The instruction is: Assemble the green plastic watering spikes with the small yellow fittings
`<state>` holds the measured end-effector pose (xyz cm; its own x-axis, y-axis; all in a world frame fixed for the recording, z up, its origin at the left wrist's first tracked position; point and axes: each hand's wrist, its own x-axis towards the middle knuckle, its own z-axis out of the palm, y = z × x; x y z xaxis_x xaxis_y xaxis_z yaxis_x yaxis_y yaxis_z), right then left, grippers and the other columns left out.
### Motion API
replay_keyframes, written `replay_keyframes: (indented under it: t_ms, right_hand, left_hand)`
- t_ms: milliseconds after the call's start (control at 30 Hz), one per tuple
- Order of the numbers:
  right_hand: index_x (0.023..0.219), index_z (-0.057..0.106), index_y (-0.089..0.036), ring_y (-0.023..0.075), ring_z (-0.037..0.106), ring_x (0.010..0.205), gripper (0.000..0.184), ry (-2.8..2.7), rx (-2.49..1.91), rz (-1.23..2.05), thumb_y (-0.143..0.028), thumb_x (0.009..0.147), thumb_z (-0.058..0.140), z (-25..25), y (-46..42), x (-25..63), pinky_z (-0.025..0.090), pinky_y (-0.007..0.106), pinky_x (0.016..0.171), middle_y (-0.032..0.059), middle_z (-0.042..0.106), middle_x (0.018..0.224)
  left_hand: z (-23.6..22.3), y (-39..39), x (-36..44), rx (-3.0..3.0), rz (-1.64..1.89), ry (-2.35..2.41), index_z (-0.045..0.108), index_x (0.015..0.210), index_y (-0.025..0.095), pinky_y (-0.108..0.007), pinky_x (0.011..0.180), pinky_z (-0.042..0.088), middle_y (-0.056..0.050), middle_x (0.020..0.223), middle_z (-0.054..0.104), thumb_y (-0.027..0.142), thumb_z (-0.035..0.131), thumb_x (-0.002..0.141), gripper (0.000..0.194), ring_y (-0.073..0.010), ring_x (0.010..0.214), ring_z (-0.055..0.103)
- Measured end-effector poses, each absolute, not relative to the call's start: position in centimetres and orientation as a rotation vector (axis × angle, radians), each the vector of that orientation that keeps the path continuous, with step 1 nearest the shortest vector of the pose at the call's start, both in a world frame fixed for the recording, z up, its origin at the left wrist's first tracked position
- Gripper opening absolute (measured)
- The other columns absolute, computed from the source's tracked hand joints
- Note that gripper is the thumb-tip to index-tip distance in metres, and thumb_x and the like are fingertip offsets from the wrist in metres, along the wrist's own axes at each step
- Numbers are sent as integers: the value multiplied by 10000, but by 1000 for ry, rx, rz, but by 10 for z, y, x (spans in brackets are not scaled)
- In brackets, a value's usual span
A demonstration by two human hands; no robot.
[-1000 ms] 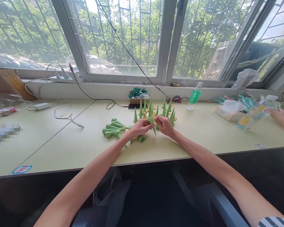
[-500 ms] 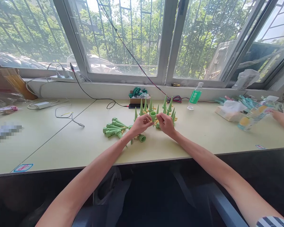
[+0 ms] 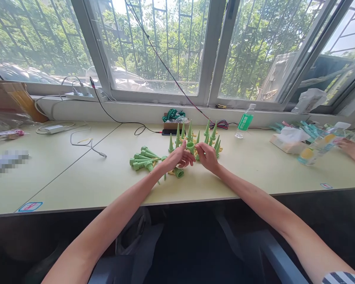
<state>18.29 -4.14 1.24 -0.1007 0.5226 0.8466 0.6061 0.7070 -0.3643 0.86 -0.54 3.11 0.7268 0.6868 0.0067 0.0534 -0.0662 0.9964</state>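
Observation:
Near the middle of the table, a green plastic watering spike (image 3: 190, 147) is raised with its round cup end facing me. My right hand (image 3: 207, 156) is closed, its thumb and forefinger pinching the right side of this spike. Close to the spike's left side, my left hand (image 3: 179, 157) has its thumb up and its fingers apart below the cup; whether they touch it is hard to see. A loose green spike (image 3: 179, 172) lies under my left hand, cup toward me. Left of it is a pile of green spikes (image 3: 143, 158). Several upright green spikes (image 3: 213, 134) with yellow parts stand behind my hands.
At the back are a small box (image 3: 172, 125) with green material and a dark phone (image 3: 169, 132). To the right stand a water bottle (image 3: 245, 122), a tissue box (image 3: 286, 144) and a tilted bottle (image 3: 316, 148), beside another person's hand (image 3: 352, 146). Cables (image 3: 88, 145) lie left.
My left hand has loosened from its pinch on the spike, its thumb lifting and its fingers spreading lower. The right hand keeps its pinch. The view has shifted slightly.

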Motion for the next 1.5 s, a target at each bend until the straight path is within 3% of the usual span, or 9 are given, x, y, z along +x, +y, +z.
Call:
replay_keyframes:
  t_ms: [400, 600, 867, 1033, 1333, 1500]
  right_hand:
    - [744, 474, -206, 115, 425, 546, 329, -1763, -859, -57, -356, 1015, 363, 12, -41, 183, 340, 250, 542, -10, 491, 630]
    - [715, 432, -210, 113, 377, 537, 359, -1775, -883, -53, -394, 1012, 350, 14, -42, 184, 327, 252, 538, -16, 454, 611]
    - [657, 386, -208, 102, 309, 518, 380, -1813, -944, 12, -390, 990, 388, 12, -37, 189, 285, 236, 520, -41, 384, 566]
    - [628, 372, -204, 100, 262, 518, 419, -1843, -1023, 47, -433, 978, 391, 12, -37, 190, 275, 240, 518, -45, 353, 543]
    - [688, 445, -206, 96, 267, 497, 423, -1773, -1074, 173, -535, 951, 412, 13, -38, 188, 252, 245, 490, -46, 370, 555]
    - [679, 468, -199, 97, 289, 495, 403, -1728, -1092, 204, -504, 941, 443, 13, -37, 186, 258, 247, 484, -43, 382, 542]
  left_hand:
    - [34, -6, 4, 1519, 497, 518, 717, 840, 81, -229, 404, 234, -152, 806, 677, 806, 320, 827, 827, -96, 499, 436]
    - [33, -8, 4, 1539, 577, 504, 688, 840, 79, -215, 409, 248, -138, 827, 660, 714, 484, 831, 667, -81, 503, 428]
    - [31, -9, -1, 1780, 658, 544, 555, 728, 140, -205, 439, 258, 7, 567, 489, 554, 670, 786, 434, -67, 477, 391]
    - [28, -8, 1, 2069, 788, 621, 530, 708, 157, -210, 458, 259, 38, 559, 420, 504, 668, 781, 380, -66, 488, 361]
    - [17, 1, 4, 2422, 1039, 658, 588, 719, 155, -208, 530, 398, -7, 755, 536, 397, 646, 821, 269, -77, 560, 492]
    - [14, 6, 2, 2538, 1078, 606, 654, 877, 163, -215, 566, 437, -29, 846, 577, 379, 635, 854, 218, -76, 566, 522]
